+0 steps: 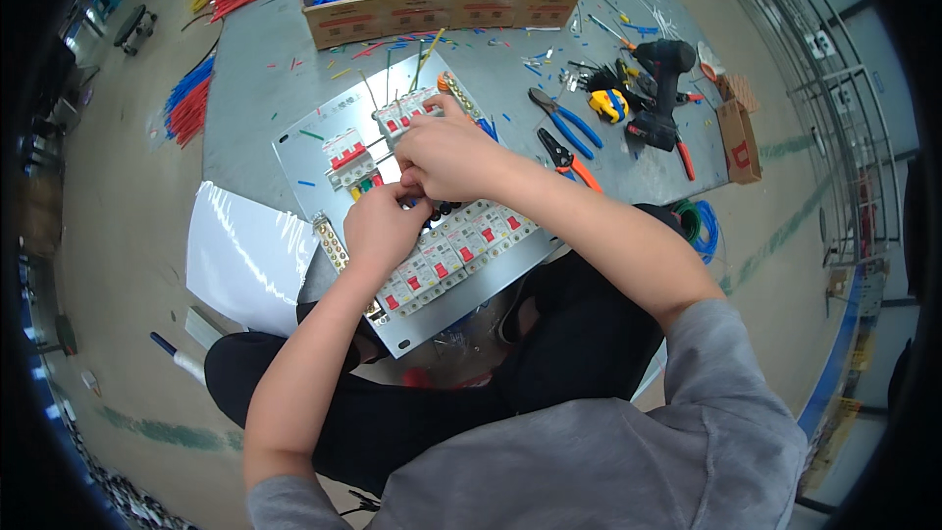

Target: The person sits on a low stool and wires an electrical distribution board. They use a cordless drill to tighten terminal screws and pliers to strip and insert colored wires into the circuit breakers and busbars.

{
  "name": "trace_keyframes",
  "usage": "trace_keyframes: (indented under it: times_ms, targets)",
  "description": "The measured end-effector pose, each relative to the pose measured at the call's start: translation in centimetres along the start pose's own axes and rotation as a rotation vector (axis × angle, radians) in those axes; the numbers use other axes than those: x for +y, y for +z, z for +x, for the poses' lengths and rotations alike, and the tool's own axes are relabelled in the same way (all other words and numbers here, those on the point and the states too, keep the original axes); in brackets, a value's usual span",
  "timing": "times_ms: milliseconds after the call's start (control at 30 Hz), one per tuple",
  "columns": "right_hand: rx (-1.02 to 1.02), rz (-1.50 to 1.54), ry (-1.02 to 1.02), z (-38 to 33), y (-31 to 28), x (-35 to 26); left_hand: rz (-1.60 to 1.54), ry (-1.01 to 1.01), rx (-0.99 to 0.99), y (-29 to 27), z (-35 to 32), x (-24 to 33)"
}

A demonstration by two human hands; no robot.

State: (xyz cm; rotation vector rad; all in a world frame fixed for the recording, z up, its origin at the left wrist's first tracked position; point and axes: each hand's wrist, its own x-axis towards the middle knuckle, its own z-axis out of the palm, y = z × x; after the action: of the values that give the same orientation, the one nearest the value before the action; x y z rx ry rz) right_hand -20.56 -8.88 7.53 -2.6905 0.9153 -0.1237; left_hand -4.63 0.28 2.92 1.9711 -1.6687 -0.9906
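Over the middle of the metal panel (339,116), both hands work close together. Left hand (381,224): fingers curled, tips bunched; can't tell what's pinched. Right hand (449,155): bent, thumb by the left fingertips, forefinger at the upper breakers (392,120); grip hidden. Lower breaker row (440,270) sits nearer the body. Panel seems to overhang the table (250,83) toward the lap; pressing that near edge could tip it. Loose wires standing up could snag a wrist. Beyond: blue-handled pliers (566,125), drill (664,88), cardboard bin (422,18) of coloured pieces.
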Motion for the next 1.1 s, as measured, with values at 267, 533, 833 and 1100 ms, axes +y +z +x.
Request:
trace_keyframes:
  times_ms: [267,533,833,1100]
  targets:
    - [0.301,-0.11,-0.228,-2.1,0.3,0.7,-0.034,0.055,0.009,0.2,-0.1,0.4]
    - [0.193,-0.197,-0.052,-8.5,2.0,-2.1,0.053,0.153,0.047,0.3,-0.6,0.6]
    - [-0.024,0.658,0.454,-8.2,0.6,-2.4,0.503,0.729,0.158,-2.1,0.7,1.0]
    - [-0.315,0.825,0.677,-4.3,0.9,0.4,0.629,1.213,-0.092,-6.0,5.5,1.5]
